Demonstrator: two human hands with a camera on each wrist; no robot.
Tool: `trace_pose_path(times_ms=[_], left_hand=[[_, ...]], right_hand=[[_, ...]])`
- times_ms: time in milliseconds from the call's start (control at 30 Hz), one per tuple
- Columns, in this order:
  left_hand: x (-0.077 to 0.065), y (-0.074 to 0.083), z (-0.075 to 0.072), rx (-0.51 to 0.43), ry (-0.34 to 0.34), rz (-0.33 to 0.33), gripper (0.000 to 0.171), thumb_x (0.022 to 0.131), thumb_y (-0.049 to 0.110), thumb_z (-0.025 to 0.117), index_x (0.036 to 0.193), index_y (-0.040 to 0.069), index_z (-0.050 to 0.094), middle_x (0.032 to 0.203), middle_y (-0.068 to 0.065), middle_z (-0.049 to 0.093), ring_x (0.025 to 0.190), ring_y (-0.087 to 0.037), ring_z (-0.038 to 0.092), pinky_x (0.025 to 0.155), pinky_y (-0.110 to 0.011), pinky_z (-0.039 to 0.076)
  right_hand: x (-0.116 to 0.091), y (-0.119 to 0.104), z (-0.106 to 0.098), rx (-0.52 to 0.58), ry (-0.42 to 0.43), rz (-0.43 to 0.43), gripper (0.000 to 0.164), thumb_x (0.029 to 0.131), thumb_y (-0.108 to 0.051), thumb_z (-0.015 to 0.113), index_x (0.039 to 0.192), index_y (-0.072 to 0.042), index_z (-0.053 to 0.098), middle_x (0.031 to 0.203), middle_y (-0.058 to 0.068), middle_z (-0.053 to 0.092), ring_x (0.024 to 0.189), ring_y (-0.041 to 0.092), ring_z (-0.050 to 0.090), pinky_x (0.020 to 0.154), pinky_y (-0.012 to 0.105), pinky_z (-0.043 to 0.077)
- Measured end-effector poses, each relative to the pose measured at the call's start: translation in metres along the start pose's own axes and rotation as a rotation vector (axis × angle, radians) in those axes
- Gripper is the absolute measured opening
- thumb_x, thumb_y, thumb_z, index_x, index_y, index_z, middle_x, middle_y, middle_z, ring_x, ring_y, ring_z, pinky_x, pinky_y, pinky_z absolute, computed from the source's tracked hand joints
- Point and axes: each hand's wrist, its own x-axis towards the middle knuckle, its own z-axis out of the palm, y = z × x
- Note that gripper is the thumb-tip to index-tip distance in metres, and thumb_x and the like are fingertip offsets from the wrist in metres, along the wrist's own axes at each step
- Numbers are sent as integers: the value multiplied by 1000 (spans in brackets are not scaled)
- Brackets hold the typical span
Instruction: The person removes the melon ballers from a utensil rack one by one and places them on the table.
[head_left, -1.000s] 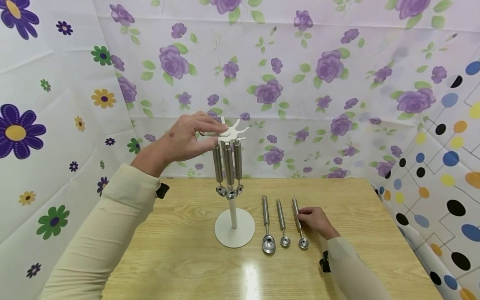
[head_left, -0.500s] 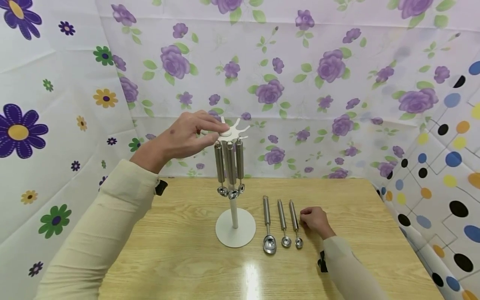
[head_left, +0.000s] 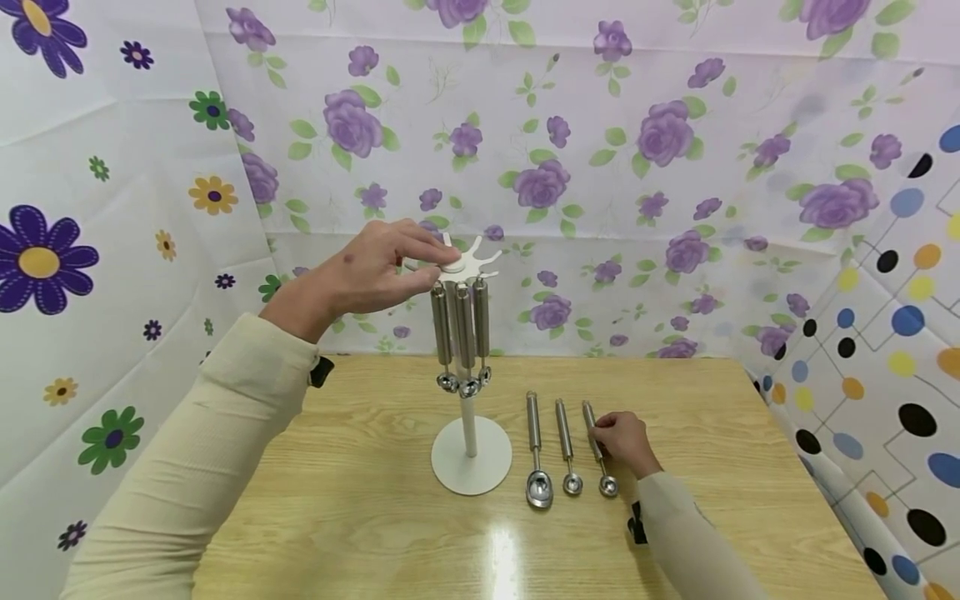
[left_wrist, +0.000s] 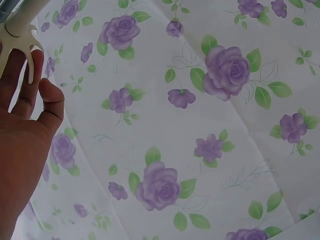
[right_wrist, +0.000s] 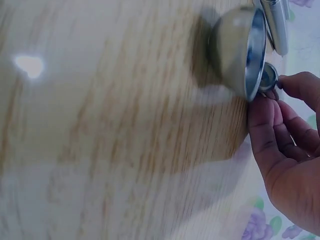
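A white hook rack [head_left: 472,267] stands upright on a round base, with several steel-handled scoops [head_left: 465,333] hanging from it. My left hand [head_left: 378,267] rests on its top, fingers over the central knob and thumb by the near edge. In the left wrist view, the hooks [left_wrist: 19,42] overlap those fingers. My right hand [head_left: 626,437] pinches the handle of a melon baller [head_left: 608,486], the rightmost of three tools lying right of the rack. In the right wrist view, its bowl [right_wrist: 232,52] looms large, with thumb and fingertips around the handle behind it.
A second melon baller [head_left: 572,483] and a larger oval scoop [head_left: 538,490] lie between the rack's base [head_left: 450,467] and the right hand. The wooden table [head_left: 360,517] is enclosed by patterned cloth [head_left: 540,183] at the back and sides.
Half a second ago the right fingers were just right of the melon baller, apart from it; they now pinch it, and its bowl has shifted right. The left hand stays on the rack.
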Motion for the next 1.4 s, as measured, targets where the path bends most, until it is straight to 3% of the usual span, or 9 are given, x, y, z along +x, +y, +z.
trace_pose_path(times_ms=[67,200,300,433,600,900,1133,1400], left_hand=[[2,0,-2,0,-4,19,30,98,11,57,123,5,72,122,-15,67,100,-26,60,77,-43,48],[11,0,-10,1,-51,36,25,98,11,62,118,4,74,118,-13,70,96,-24,62,66,-36,43],[15,2,-15,0,-98,14,23,98,14,65,117,5,75,120,-12,69,106,-25,64,66,-35,47],[16,2,-18,-15,-126,-17,24,97,15,68,118,7,75,125,-11,68,107,-22,65,70,-32,50],[15,2,-17,-15,-128,-34,25,96,16,69,119,7,74,126,-10,68,102,-20,64,76,-36,51],[14,4,-13,1,-91,1,25,96,15,70,117,5,75,123,-11,69,122,-29,60,96,-47,49],[14,2,-11,14,-69,18,23,96,14,68,115,3,75,121,-13,70,115,-30,63,87,-48,53],[15,4,-10,40,-64,40,24,96,15,68,115,3,75,123,-12,69,113,-29,65,84,-46,55]], right_hand=[[0,-1,-1,-13,5,-3,22,88,-12,73,100,7,72,82,10,70,64,16,65,57,31,53],[-1,-1,-2,-25,5,-13,25,88,-13,73,102,8,71,87,14,70,68,20,66,61,34,55],[-1,-2,-4,-37,8,-23,30,89,-15,73,107,9,70,93,18,71,77,25,68,68,38,56],[-2,-14,-11,-12,18,-57,38,92,-16,71,117,12,65,104,24,69,84,30,70,71,38,57],[-2,-47,-28,64,9,-186,41,96,-20,69,122,11,63,107,24,68,86,32,71,71,36,59],[-11,-115,-54,276,-122,-298,40,98,-23,67,126,6,63,111,20,68,97,34,69,80,32,58],[-25,-165,-69,299,-193,-417,37,98,-26,68,123,2,66,110,19,69,96,32,69,81,32,58],[-40,-213,-80,346,-222,-535,32,97,-19,68,120,4,67,107,20,70,93,29,70,80,31,58]])
